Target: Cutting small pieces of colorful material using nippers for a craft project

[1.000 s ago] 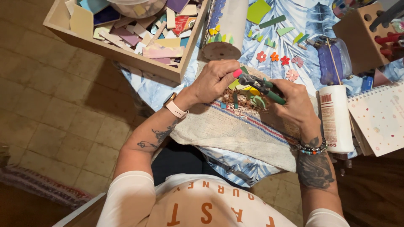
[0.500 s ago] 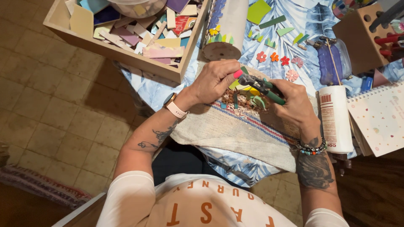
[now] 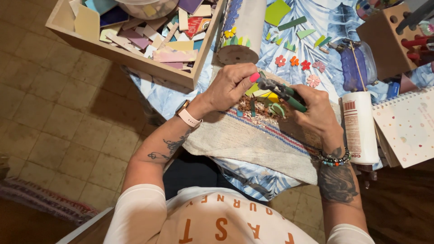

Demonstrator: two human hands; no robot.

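Left hand: the left hand (image 3: 230,86) is curled with thumb and fingertips pinched on a small yellow-green tile piece (image 3: 258,90), held just above the cloth
Right hand: the right hand (image 3: 316,110) is wrapped shut around the green handles of the tile nippers (image 3: 284,93), whose dark head is pointed left at the piece
Tile piece: it is located between the two hands, over the middle of the desk (image 3: 330,27), touching the nipper head as far as can be told; the exact bite is hidden by the thumb
Handling of the piece: it is judged to be light, stiff and brittle, with a glazed face that may be slippery and broken edges that may be sharp; it is best pinched by its flat faces, well back from the cut line
Handling of the nippers: they are judged to be rigid metal with grippy sleeves, best held far down the handles for leverage
Beneath the hands: a beige woven cloth (image 3: 253,140) is spread over the near edge of the desk, with small chips (image 3: 253,110) scattered on it
Surroundings: a wooden tray (image 3: 135,58) of coloured tile offcuts is set at far left, a white cylinder (image 3: 242,27) bearing mosaic flowers lies just beyond the hands, a white bottle (image 3: 359,126) lies to the right, and a spiral notebook (image 3: 409,126) is placed further right
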